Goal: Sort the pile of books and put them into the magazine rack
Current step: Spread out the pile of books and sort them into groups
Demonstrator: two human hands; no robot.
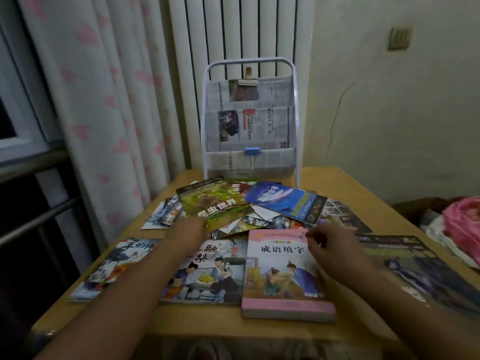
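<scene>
A loose pile of books covers the wooden table (pixel 345 183). A green book (pixel 213 203) lies on top at the left, a blue book (pixel 283 200) on top at the right. My left hand (pixel 188 229) grips the green book's near edge. Nearer me lie a pink-covered book (pixel 283 276), a picture book with figures (pixel 207 274), a book at the left (pixel 114 268) and a dark book at the right (pixel 415 266). My right hand (pixel 335 245) rests on the pink book's top right corner, fingers curled. The white magazine rack (pixel 296 118) stands behind the pile, lined with newspaper.
A blue binder clip (pixel 253 152) hangs on the rack's lower pocket, a wooden clip (pixel 248 80) on the top one. A radiator and curtain stand behind. Pink fabric (pixel 462 224) lies to the right of the table. A rail runs at the left.
</scene>
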